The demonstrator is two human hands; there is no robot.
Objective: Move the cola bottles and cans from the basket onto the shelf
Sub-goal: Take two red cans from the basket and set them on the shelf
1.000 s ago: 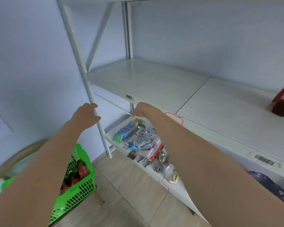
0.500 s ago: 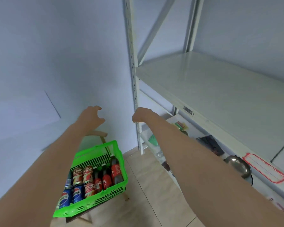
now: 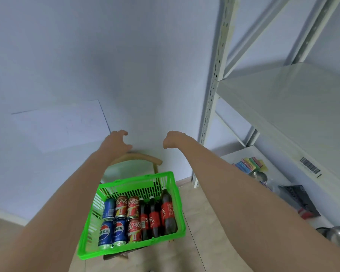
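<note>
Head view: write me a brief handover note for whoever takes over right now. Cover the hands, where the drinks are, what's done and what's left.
Hands: the left hand has its fingers spread and holds nothing; the right hand has its fingers curled and holds nothing.
Things: the green basket sits on a chair, left of the shelf. It holds six cans and three bottles.
Done: no drinks stand on the part of the shelf in view.
Left: lift all nine onto the shelf.
</note>
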